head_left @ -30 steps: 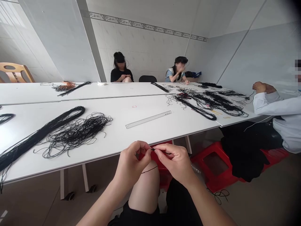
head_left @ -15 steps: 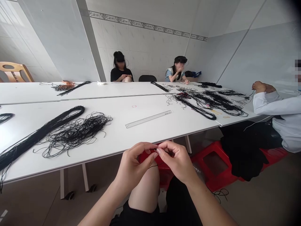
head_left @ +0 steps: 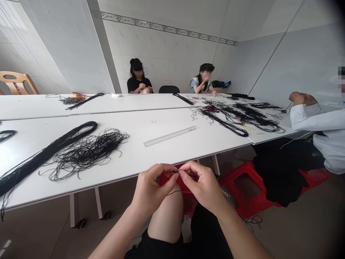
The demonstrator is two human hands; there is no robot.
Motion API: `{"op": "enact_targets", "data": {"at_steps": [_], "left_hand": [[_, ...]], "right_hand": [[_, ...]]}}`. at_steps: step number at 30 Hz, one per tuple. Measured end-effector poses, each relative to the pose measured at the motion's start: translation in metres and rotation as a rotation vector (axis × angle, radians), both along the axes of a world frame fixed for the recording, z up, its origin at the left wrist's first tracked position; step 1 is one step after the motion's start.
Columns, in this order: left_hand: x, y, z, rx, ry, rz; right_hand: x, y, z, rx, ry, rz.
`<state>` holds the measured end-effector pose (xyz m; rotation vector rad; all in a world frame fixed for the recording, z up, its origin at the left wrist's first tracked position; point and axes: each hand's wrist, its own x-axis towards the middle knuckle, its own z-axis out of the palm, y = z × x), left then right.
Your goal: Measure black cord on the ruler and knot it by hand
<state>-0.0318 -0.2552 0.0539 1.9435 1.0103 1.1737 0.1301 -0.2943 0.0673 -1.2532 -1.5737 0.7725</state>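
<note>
My left hand [head_left: 153, 187] and my right hand [head_left: 201, 187] are held close together over my knee, just past the white table's front edge [head_left: 188, 155]. Between their fingertips they pinch a short length of thin black cord [head_left: 175, 172], and a loose end [head_left: 174, 192] hangs down toward my bare knee [head_left: 165, 216]. The fingers hide part of the cord. To the left on the table lie a thick black cord bundle [head_left: 45, 154] and a loose tangle of black cord [head_left: 86, 153].
A clear plastic ruler [head_left: 171, 136] lies mid-table, and more black cord [head_left: 237, 120] is heaped at the right. A red stool [head_left: 248, 187] with dark cloth [head_left: 280, 169] stands to the right. A co-worker's white sleeve [head_left: 309, 118] is at the right; two seated people [head_left: 138, 81] are opposite.
My hands have come lower and closer than a second ago. The fingertips, closed together half a second ago, now show the black cord between them.
</note>
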Motion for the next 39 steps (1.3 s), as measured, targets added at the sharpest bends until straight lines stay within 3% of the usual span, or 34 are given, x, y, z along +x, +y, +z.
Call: {"op": "enact_targets", "data": {"at_steps": [11, 19, 29, 39], "left_hand": [[-0.005, 0.004, -0.003, 0.019, 0.046, 0.015], [-0.009, 0.002, -0.003, -0.096, 0.049, -0.034], [0.001, 0.002, -0.004, 0.027, -0.03, -0.016], [0.0, 0.002, -0.004, 0.004, 0.039, 0.01]], "right_hand": [[0.001, -0.002, -0.003, -0.021, 0.016, 0.025], [0.005, 0.002, -0.002, -0.042, 0.087, -0.014], [0.005, 0.0, -0.003, -0.055, 0.108, 0.004], [0.0, 0.004, -0.007, -0.038, 0.215, -0.07]]}}
